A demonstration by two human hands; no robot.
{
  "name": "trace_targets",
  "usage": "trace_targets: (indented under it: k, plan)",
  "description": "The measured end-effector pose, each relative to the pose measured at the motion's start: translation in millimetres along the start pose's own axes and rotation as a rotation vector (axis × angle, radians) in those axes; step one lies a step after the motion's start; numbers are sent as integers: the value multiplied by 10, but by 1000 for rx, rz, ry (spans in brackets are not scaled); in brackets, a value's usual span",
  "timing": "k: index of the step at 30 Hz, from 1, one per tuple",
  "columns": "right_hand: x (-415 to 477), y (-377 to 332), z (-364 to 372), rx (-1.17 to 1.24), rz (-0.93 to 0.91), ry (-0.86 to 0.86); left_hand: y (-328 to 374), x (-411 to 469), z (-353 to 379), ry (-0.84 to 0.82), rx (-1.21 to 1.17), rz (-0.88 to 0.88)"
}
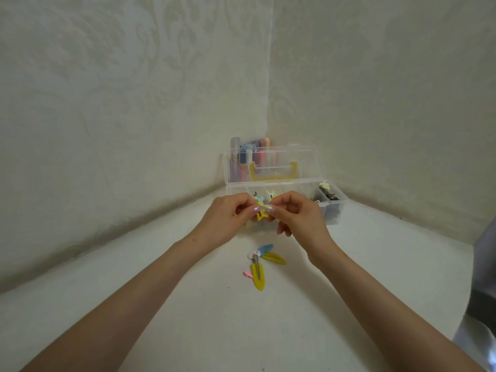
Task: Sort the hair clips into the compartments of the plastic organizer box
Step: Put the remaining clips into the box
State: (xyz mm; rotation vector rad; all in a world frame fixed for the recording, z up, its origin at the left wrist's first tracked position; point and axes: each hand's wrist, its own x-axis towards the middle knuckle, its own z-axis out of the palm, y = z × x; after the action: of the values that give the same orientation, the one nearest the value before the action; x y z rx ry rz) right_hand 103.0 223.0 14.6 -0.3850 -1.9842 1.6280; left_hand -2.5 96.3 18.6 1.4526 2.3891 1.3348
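Where the white table [349,277] meets the corner of the walls, a clear plastic box [332,210] stands at the far side with its lid [290,159] raised. Just in front of it the left hand [225,218] and right hand [300,216] meet, both pinching a small yellow clip [261,214] between thumb and fingertips. Dark clips [331,196] lie in the box's right compartment and pale clips [272,194] in a middle one. Nearer on the table lie two yellow snap clips [259,279], a blue clip [264,249] touching them and a pink clip [248,274] just left.
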Motion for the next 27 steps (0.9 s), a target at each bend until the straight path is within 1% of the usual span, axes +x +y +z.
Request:
trace_targets:
  k: [3, 5, 8, 11, 17, 23, 27]
  plan:
    - [-23, 94, -51, -115, -7, -25, -53, 43, -112, 77, 0, -22]
    - [-58, 199, -105, -255, -19, -62, -104, 76, -203, 151, -26, -53]
    - [-137, 379, -180, -474, -56, -71, -188, 108, -313, 238, -33, -98]
    - [-187, 441, -214, -528, -58, -98, -261, 129, -350, 276, -1, -124]
    - [-162, 434, -207, -591, -73, -158, -285, 309, -277, 230, 49, -148]
    - [-128, 446, -213, -620, -86, -178, -310, 508, -157, 100, 230, -197]
    - [-126, 432, -218, -720, -103, -264, -304, 458, -152, 129, 252, -172]
